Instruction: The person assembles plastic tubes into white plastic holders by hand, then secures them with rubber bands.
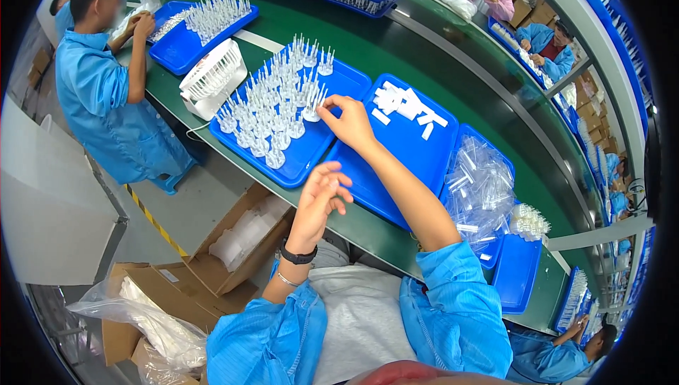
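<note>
On a blue tray (357, 77) stand several rows of small white and clear parts (265, 105), each with a round base and thin upright prongs. At the tray's right side my right hand (348, 124) pinches one of these pronged parts (315, 107) between thumb and fingertips. My left hand (320, 197) hovers in front of the trays, palm turned inward, its fingers loosely bent and apart with nothing in them. Beside the pronged parts, a second blue tray (403, 165) carries several flat white pieces (407, 105) toward its far end.
A white slotted device (213, 81) with a cable stands left of the trays. To the right are a clear plastic bag (481, 180) of white pieces and a narrow blue tray (516, 275). Open cardboard boxes (233, 243) sit below the green table. A co-worker (106, 81) works at left.
</note>
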Demonstrator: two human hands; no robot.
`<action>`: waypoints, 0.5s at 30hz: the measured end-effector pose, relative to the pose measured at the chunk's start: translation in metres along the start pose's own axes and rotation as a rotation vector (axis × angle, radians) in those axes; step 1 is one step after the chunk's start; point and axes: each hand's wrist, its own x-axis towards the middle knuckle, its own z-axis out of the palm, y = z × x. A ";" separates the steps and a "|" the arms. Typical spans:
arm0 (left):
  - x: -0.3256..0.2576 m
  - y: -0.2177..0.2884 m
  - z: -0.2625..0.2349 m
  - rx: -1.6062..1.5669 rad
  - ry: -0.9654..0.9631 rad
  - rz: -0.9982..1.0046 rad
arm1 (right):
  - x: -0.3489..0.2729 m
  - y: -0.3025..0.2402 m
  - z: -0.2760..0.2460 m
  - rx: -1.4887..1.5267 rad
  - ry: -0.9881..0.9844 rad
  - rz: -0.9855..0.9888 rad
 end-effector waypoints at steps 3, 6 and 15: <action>0.006 -0.002 0.012 -0.055 0.116 0.199 | -0.016 -0.024 -0.023 0.127 0.003 0.074; 0.013 -0.004 0.012 -0.155 0.088 0.305 | -0.037 -0.058 -0.054 0.304 -0.118 0.072; 0.015 -0.016 0.004 -0.307 0.220 0.312 | -0.064 -0.047 -0.094 0.348 -0.353 -0.025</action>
